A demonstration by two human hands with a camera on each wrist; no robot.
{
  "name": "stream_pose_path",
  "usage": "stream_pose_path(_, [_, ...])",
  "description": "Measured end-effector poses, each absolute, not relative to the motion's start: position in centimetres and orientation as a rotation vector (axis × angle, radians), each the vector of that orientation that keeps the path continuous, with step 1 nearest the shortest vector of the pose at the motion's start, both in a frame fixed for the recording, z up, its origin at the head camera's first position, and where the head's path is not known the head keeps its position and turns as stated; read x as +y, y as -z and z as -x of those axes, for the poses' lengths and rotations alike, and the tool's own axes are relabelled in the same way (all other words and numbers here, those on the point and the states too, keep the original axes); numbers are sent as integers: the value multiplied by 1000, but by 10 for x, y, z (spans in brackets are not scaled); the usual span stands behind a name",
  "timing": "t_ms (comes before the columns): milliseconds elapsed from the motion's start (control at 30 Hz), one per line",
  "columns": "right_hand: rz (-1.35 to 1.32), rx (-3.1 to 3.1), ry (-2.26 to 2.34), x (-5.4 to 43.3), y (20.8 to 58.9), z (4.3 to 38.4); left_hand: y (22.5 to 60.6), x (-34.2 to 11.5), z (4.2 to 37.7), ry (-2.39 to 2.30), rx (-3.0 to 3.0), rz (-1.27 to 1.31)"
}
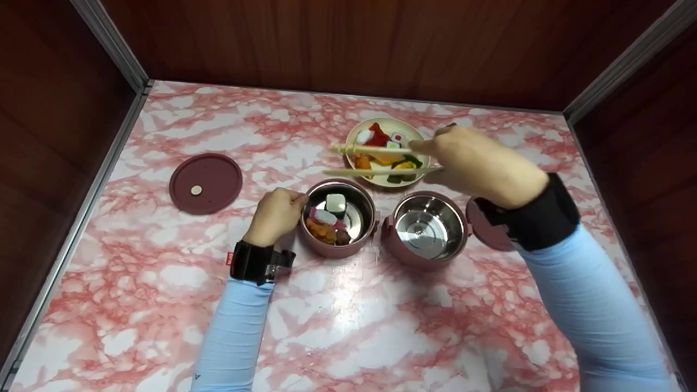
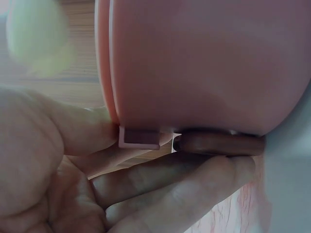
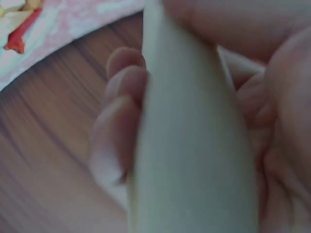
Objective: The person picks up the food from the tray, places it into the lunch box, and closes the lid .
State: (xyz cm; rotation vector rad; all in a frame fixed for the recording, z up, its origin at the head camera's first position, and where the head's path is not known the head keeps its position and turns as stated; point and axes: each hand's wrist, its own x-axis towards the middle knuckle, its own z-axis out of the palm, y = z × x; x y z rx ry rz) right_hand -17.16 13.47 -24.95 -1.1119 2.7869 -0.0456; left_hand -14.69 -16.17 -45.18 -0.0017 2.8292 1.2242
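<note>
- Right hand (image 1: 479, 163): fingers curled round pale tongs (image 1: 381, 172), whose two prongs stand apart, above the plate in the head view.
- Left hand (image 1: 275, 215): thumb and fingers grip the side of the filled pot (image 1: 333, 251).
- That pot holds a white block (image 1: 335, 203), a white oval piece (image 1: 325, 217), and orange and brown pieces.
- The second pot (image 1: 419, 262), just beside it, shows bare metal inside.
- Behind both, the plate (image 1: 389, 121) carries red, white, orange and green pieces.
- Only the left wrist view shows fingers under a brown tab (image 2: 221, 144).
</note>
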Motion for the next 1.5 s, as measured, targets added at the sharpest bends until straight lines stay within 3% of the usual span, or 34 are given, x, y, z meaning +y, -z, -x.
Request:
stream_pose_path(167, [1166, 2933, 295, 175, 268, 172, 453, -162, 147, -1231, 2808, 15])
stream_pose_path(667, [738, 3214, 210, 261, 338, 181, 454, -163, 146, -1231, 2806, 41])
stream_pose_path(1500, [729, 3207, 173, 274, 377, 205, 453, -162, 147, -1249, 2779, 54])
